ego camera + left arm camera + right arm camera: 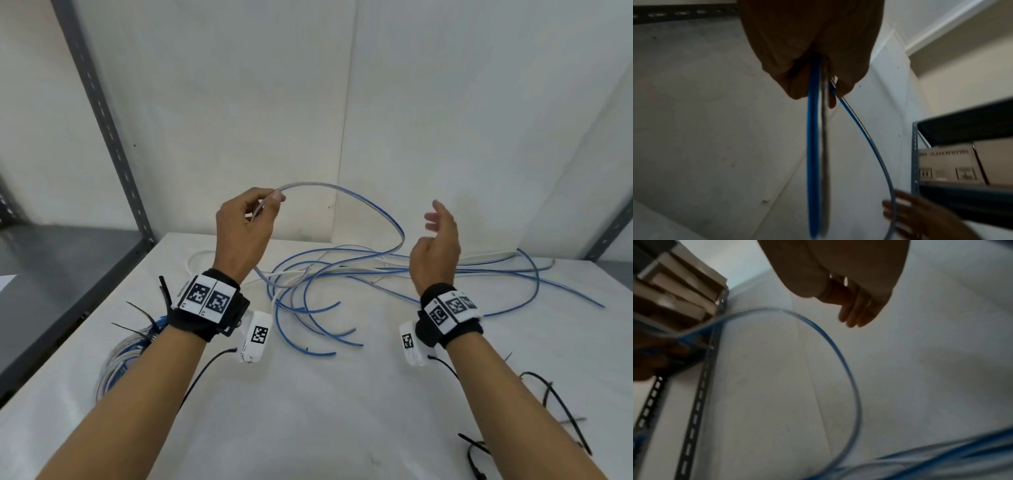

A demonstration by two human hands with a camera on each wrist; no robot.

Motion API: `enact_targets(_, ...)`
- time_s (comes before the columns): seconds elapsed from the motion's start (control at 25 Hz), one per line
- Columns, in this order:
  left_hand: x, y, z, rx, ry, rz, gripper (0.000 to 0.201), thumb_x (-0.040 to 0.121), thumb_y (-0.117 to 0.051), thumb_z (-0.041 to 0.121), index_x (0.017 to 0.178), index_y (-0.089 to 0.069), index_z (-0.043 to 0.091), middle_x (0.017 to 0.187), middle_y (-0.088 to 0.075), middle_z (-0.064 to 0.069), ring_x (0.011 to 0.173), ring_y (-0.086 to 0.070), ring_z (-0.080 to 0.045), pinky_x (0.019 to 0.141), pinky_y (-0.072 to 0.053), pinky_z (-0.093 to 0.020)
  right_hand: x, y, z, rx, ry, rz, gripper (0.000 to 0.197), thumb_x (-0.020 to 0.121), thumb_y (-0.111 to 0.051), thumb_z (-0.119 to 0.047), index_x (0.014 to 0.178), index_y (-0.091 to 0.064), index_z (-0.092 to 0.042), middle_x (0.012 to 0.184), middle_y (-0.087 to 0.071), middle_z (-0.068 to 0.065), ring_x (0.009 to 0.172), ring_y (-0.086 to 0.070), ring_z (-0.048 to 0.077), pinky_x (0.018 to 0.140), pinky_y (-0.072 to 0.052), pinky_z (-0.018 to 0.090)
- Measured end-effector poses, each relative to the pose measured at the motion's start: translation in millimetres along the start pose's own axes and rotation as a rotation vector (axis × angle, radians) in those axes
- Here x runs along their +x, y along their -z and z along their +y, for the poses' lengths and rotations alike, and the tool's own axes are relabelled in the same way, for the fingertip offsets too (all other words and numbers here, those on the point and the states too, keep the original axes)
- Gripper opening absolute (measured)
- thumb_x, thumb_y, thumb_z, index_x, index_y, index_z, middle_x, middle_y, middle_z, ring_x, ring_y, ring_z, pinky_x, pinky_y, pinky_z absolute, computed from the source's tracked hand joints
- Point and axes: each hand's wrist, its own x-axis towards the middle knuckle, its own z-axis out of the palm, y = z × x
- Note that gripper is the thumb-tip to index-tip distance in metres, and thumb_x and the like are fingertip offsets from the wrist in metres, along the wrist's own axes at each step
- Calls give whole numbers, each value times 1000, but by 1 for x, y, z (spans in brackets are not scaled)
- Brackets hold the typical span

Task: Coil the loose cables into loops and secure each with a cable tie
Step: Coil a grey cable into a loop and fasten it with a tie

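I have the left hand (241,228) raised above the table (342,411), thumb and fingers pinching a blue-and-grey cable (370,205) near its end. In the left wrist view the cable (813,129) hangs down from that grip as a loop, with a second run (865,134) curving off toward the right hand (920,217).

From my pinch the cable arches to the right and drops into the loose tangle (325,274) of blue, grey and white cables spread across the back of the table. My right hand (436,246) is up beside that arch, fingers relaxed and spread, holding nothing. In the right wrist view the fingers (857,313) hang just above the arch (838,347) without touching it.

At the left edge, partly under my left forearm, lies a finished coil (116,359) with black ties (144,318) sticking out of it. More black ties (561,404) lie loose on the table by my right forearm. A grey slotted rack post (102,113) stands at the left, against a white wall (239,85).
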Motion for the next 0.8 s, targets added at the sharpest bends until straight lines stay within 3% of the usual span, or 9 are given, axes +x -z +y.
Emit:
enact_targets(0.08, -8, -3, -11, 57, -42, -148, 17, 99, -64, 24, 92, -77, 16, 73, -67, 4, 65, -51, -4, 61, -39, -18, -2, 3, -18, 143, 104, 16, 39, 96, -44, -8, 132, -58, -13, 110, -68, 3, 103, -63, 15, 90, -50, 31)
enact_targets(0.2, -24, -16, -23, 51, -108, -384, 15, 100, -65, 20, 99, -76, 11, 80, -70, 6, 69, -57, 0, 65, -43, -17, -16, -13, -46, 74, 246, -343, 30, 103, -53, -33, 127, -64, -18, 108, -70, -4, 100, -64, 4, 92, -49, 24)
enact_targets(0.28, -30, -22, -26, 40, -105, -400, 16, 101, -63, 22, 100, -74, 11, 84, -71, 3, 72, -59, -5, 67, -45, -19, -29, -28, -59, 99, 261, -555, 28, 104, -53, -35, 112, -72, -16, 91, -73, -5, 80, -65, 5, 77, -52, 27)
enact_targets(0.36, -34, -22, -29, 28, -54, -346, 19, 102, -61, 25, 96, -72, 10, 74, -66, 11, 64, -53, -2, 60, -40, -17, -36, -31, -64, 249, 163, -574, 29, 103, -56, -33, 96, -76, -13, 69, -66, -2, 62, -54, 6, 62, -45, 25)
enact_targets(0.48, -38, -15, -38, -12, 127, -304, 32, 102, -60, 31, 77, -65, 12, 55, -47, 13, 51, -38, -6, 54, -33, -23, -33, -29, -62, 379, 54, -464, 19, 97, -67, -30, 97, -77, -14, 80, -71, 15, 71, -58, 15, 67, -49, 28)
enact_targets(0.6, -39, -17, -38, -351, 490, -191, 41, 104, -56, 34, 67, -49, 18, 64, -24, -1, 49, -23, -12, 46, -24, -22, -45, -38, -51, 300, 62, -414, 10, 102, -60, -21, 101, -69, -17, 80, -68, 3, 71, -60, 18, 66, -50, 33)
enact_targets(0.68, -36, -20, -34, -605, 683, -33, 38, 105, -56, 32, 70, -48, 19, 67, -22, 1, 47, -19, -9, 40, -19, -20, -63, -49, -49, 334, -11, -457, 7, 104, -55, -18, 105, -62, -18, 82, -68, -1, 68, -58, 12, 58, -47, 29)
enact_targets(0.8, -31, -21, -29, -806, 771, 156, 37, 105, -54, 30, 72, -46, 17, 55, -25, 8, 43, -17, -6, 38, -17, -19, -77, -54, -54, 579, -285, -529, 11, 100, -63, -25, 100, -60, -14, 84, -70, 3, 56, -47, 9, 51, -36, 23)
